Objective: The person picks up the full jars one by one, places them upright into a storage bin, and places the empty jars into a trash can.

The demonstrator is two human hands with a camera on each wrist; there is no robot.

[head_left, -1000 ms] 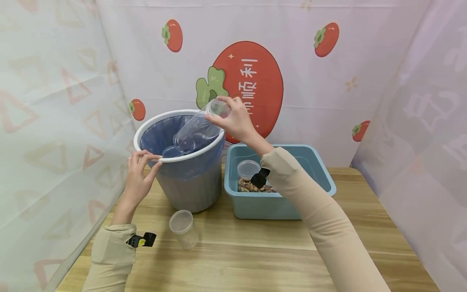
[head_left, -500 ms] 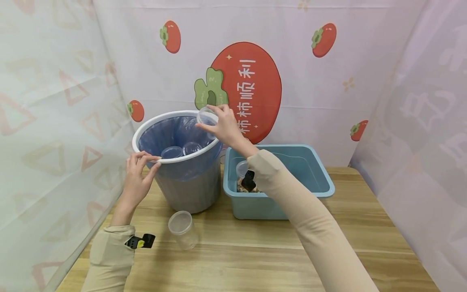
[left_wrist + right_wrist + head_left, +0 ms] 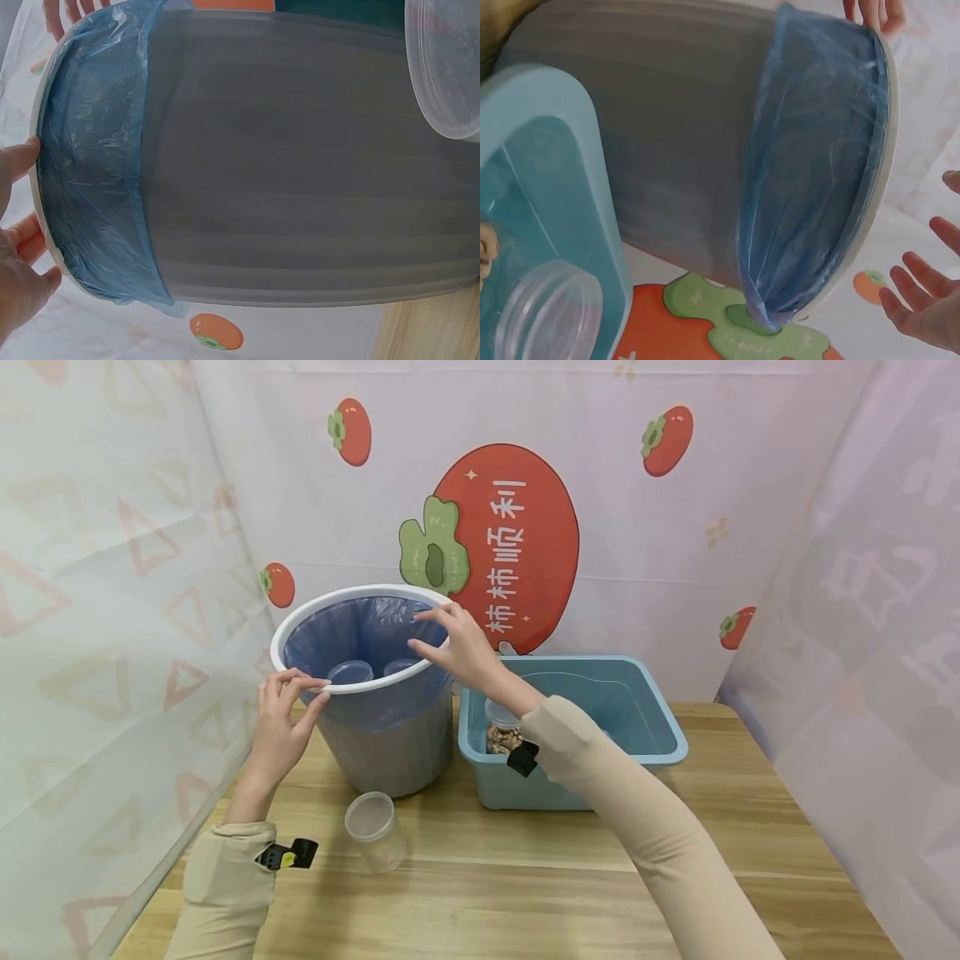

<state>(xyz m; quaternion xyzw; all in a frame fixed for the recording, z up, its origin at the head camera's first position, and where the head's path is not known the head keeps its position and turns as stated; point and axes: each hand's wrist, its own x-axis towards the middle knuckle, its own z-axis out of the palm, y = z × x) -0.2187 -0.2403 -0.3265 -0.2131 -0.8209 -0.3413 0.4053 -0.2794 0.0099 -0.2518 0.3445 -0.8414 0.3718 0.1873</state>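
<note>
The grey trash can (image 3: pixel 386 752) has a white rim and a blue plastic bag lining it. My left hand (image 3: pixel 281 714) holds the near left part of the rim between fingers and thumb. Over the right side of the rim is my right hand (image 3: pixel 457 647), its fingers and thumb spread apart with nothing between them. Inside the bag lie a clear plastic jar (image 3: pixel 351 672) and another clear plastic piece (image 3: pixel 400 666), partly hidden by the rim. A clear plastic jar (image 3: pixel 377 833) without a lid stands on the wooden table in front of the can.
To the right of the can is a blue plastic basin (image 3: pixel 637 758) holding brown nut pieces (image 3: pixel 502 741) and a clear container (image 3: pixel 551 311); my right forearm covers part of it. Printed cloth (image 3: pixel 637 543) encloses the wooden table (image 3: pixel 480 902) at back and sides.
My right hand has let go of a clear plastic jar, which went down into the trash can. The hand then stays near the rim with fingers parted. My left hand remains on the rim.
</note>
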